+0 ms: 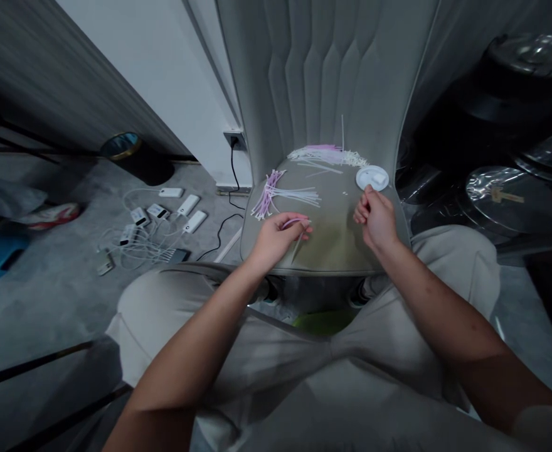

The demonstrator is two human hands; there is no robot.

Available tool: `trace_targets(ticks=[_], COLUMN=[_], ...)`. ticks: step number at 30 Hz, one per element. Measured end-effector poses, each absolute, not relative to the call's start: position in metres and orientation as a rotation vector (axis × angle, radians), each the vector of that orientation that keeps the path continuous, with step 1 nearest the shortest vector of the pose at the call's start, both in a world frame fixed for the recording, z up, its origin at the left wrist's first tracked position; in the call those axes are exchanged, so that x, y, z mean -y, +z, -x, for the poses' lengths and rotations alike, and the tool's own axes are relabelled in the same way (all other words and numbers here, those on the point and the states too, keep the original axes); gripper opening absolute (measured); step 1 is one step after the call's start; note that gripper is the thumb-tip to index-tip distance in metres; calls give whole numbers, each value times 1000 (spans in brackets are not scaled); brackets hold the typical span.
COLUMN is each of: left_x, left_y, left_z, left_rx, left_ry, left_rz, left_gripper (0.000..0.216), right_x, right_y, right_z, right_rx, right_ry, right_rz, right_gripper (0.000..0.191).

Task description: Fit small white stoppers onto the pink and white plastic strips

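My left hand (pixel 283 235) is closed in a pinch over the chair seat's front part. Between its fingers is a thin purple and white stick (pixel 295 221), with a pale length pointing down. My right hand (pixel 374 216) is closed, fingertips together, just at the near edge of a small white round dish (pixel 372 177). Whether those fingertips hold anything is too small to tell. A white lump (pixel 378 179) lies in the dish. Beyond my left hand is a bundle of purple sticks (pixel 269 193) with white sticks (pixel 299 196) fanning right.
A loose pile of white and purple sticks (pixel 327 154) lies at the back of the grey chair seat (pixel 337 213). On the floor to the left are white power banks with cables (pixel 151 229) and a black bin (pixel 137 160). Dark, shiny-lidded containers (pixel 506 188) stand at right.
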State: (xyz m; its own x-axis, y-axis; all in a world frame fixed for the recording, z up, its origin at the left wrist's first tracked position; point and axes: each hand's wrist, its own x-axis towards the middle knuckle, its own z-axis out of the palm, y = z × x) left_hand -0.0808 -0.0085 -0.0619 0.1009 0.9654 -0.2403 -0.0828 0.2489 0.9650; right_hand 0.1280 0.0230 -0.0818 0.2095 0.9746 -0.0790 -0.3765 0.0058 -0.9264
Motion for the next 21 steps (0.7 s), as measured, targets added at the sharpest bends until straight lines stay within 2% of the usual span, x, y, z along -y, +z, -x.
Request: trace_targets(ticks=[4,15,21], left_x=[8,-14,-25], left_y=[-62,-77,-70], left_z=[80,89,89], left_rx=[-1193,-1306,-1219], left_ry=[1017,1126,1159], left_rz=[-1013,-1095,-1057], left_gripper=[33,22,21], right_x=[-23,-28,-35], right_y=[-83,-92,-108], right_z=[-127,-134,-128], right_rx=[773,911,1232], right_ry=[1253,1252,1183], right_rz=[1060,1207,1507], right_gripper=[54,44,38])
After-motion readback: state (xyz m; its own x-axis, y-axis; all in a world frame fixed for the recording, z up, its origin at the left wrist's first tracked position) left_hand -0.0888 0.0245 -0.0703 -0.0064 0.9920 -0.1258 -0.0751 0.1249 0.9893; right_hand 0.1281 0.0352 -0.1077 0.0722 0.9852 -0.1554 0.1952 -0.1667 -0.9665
